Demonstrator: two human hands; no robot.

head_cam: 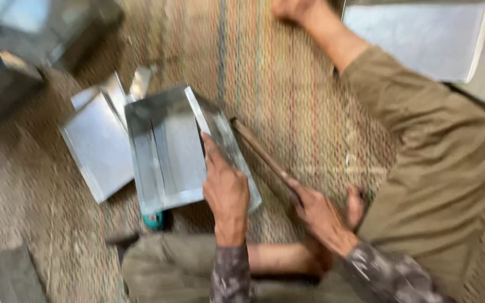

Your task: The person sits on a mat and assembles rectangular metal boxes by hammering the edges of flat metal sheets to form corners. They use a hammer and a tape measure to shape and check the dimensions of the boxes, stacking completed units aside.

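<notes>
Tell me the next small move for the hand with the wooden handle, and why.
Probably swing the wooden handle down onto the folded rim of the metal tray. The right hand holds it angled at that edge, and the left hand presses the tray against the woven mat. The tool's head is hidden.

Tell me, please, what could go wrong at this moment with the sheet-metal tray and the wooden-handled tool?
The left hand rests on the folded sheet-metal tray at its raised edge, close to where the wooden handle points; a blow could land on the fingers. Thin metal edges might cut the bare palm. Another person's arm stretches across the woven mat just beyond the right hand, so a swing could perhaps reach it.
</notes>
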